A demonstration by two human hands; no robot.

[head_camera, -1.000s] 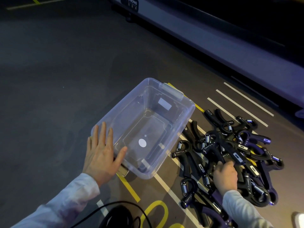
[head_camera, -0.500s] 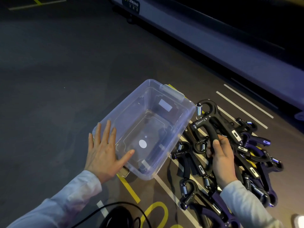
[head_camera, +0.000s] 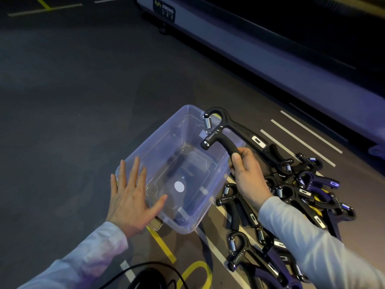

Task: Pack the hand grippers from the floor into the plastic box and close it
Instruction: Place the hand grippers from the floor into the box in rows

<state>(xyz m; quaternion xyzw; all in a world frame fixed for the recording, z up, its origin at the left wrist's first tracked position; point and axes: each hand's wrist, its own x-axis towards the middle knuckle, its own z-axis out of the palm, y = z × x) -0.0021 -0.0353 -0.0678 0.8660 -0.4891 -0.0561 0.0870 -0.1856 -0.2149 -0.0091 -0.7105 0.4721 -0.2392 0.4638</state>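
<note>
The floor (head_camera: 73,90) is dark grey, marked with white stripes (head_camera: 300,134) and yellow lines (head_camera: 161,245). The box (head_camera: 150,147) is clear plastic with a faint violet tint and a white round sticker (head_camera: 179,186) on its bottom. The held gripper (head_camera: 220,132) is matt black with a silver spring (head_camera: 208,123) and a small white label (head_camera: 258,141) on one handle. The pile (head_camera: 295,197) is black too, with silver springs, white labels and purple-blue glints. Both sleeves (head_camera: 308,243) are pale grey, the left one tinged pink-violet. The cable (head_camera: 145,274) is black. The machine (head_camera: 260,55) along the far edge of the floor is pale grey over black, with a dark label (head_camera: 164,9) lettered in yellow and white.
</note>
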